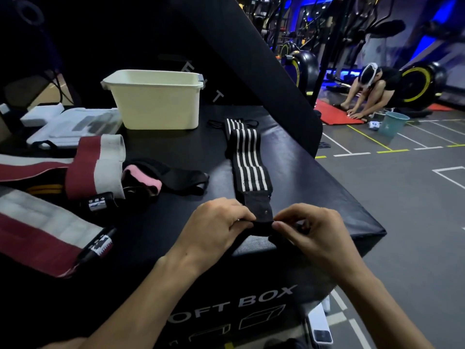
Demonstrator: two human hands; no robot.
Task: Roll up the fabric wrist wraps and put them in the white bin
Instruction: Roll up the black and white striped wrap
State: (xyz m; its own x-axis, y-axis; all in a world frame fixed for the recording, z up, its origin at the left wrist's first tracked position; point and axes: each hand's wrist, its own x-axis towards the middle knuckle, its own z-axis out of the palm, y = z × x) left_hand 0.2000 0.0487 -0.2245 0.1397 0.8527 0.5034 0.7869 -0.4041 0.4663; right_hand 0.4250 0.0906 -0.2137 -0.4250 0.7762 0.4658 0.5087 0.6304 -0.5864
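Note:
A black wrist wrap with white stripes (pixel 247 161) lies stretched out on the black soft box (pixel 314 177), running away from me toward the white bin (pixel 157 102). My left hand (pixel 216 227) and my right hand (pixel 308 230) pinch its plain black near end from either side, where the fabric is folded into a small roll. A second striped wrap (pixel 235 124) lies under the far end. The white bin stands at the back of the box, left of the wraps.
Maroon and white wraps (pixel 97 165) and a black and pink wrap (pixel 151 178) lie at the left. White foam blocks (pixel 73 127) sit beside the bin. The box edge drops off to the right. A person crouches on a red mat (pixel 342 113) on the gym floor.

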